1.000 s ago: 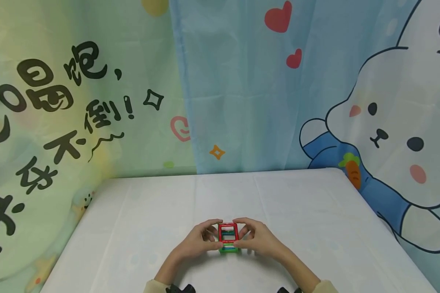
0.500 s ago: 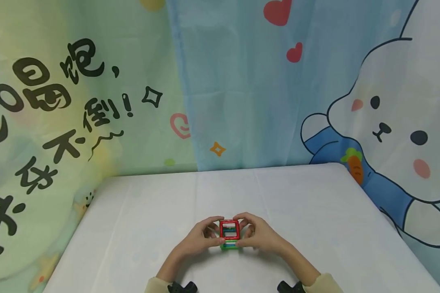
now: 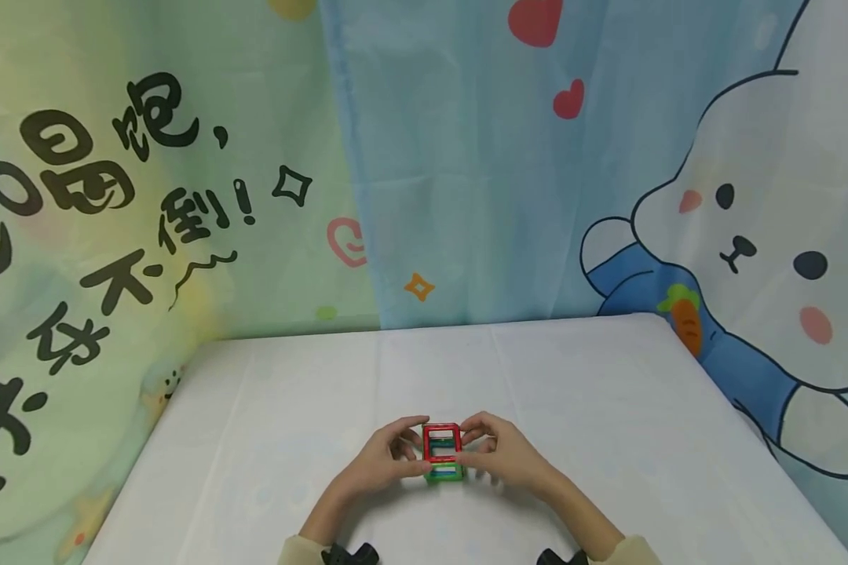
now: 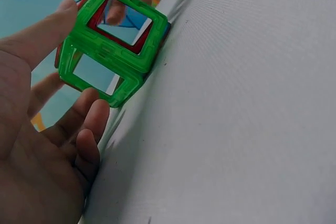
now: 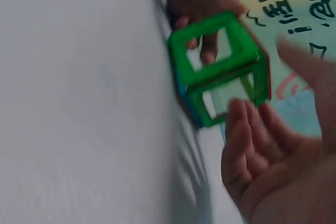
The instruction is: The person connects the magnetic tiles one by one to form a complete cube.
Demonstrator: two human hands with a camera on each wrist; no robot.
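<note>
A small cube of magnetic tiles, made of hollow square frames, stands on the white table in front of the person. Its top frame is red and the front one green. Green side frames show in the left wrist view, with a bit of blue near the table. The left hand pinches the cube's left side, thumb at the near edge and index finger at the far edge. On the other side is the right hand, its thumb and fingers spread. In the right wrist view its thumb is off the green frame, fingertips close to it.
The white-covered table stretches out around the hands. Behind it hangs a printed curtain with a cartoon rabbit and dark lettering. Dark wrist cameras sit at both cuffs.
The right hand's index finger and thumb have come away from the cube's far and near edges, shifting slightly right. The left hand keeps its pinch. The head view has tilted slightly.
</note>
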